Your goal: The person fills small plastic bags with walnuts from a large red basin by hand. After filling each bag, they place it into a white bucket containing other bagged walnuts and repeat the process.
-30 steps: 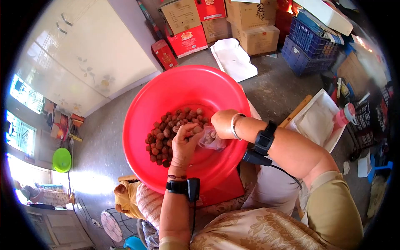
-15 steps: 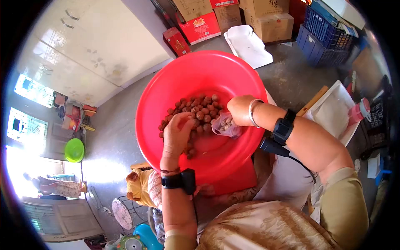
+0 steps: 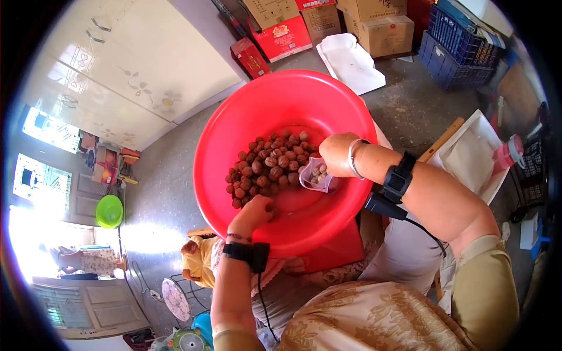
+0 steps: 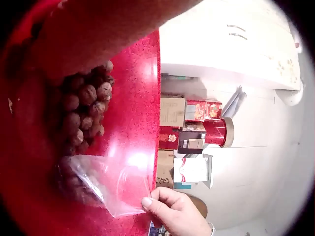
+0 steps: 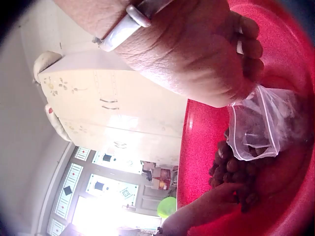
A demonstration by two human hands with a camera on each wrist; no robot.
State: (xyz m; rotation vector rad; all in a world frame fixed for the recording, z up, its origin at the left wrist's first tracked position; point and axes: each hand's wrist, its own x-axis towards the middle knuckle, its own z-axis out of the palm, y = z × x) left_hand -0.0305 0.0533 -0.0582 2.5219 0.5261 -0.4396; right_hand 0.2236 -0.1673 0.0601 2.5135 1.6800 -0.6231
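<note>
A wide red basin [image 3: 234, 117] holds a heap of brown walnuts [image 3: 275, 161]. At the basin's right side my right hand [image 3: 339, 153] pinches the rim of a clear plastic bag [image 3: 313, 182]; in the left wrist view its thumb and fingers [image 4: 170, 209] grip one corner. The bag's mouth stands open, with several walnuts inside. My left hand [image 3: 252, 214] is low in the basin at the near edge of the heap. In the right wrist view its fingertips are right at some dark walnuts [image 5: 248, 199]; I cannot tell whether it grips one.
The basin sits above a red box [image 3: 333, 257] close to my lap. Cardboard boxes [image 3: 383, 36], a white tray [image 3: 351, 61] and blue crates [image 3: 456, 52] stand beyond. To the right lies a white tray with a pink-lidded bottle [image 3: 508, 153]; a pale cabinet [image 3: 140, 64] is on the left.
My left hand has gone from beside the bag's mouth back to the near left of the heap, and lower. The right hand keeps its hold on the bag. The head view has shifted.
</note>
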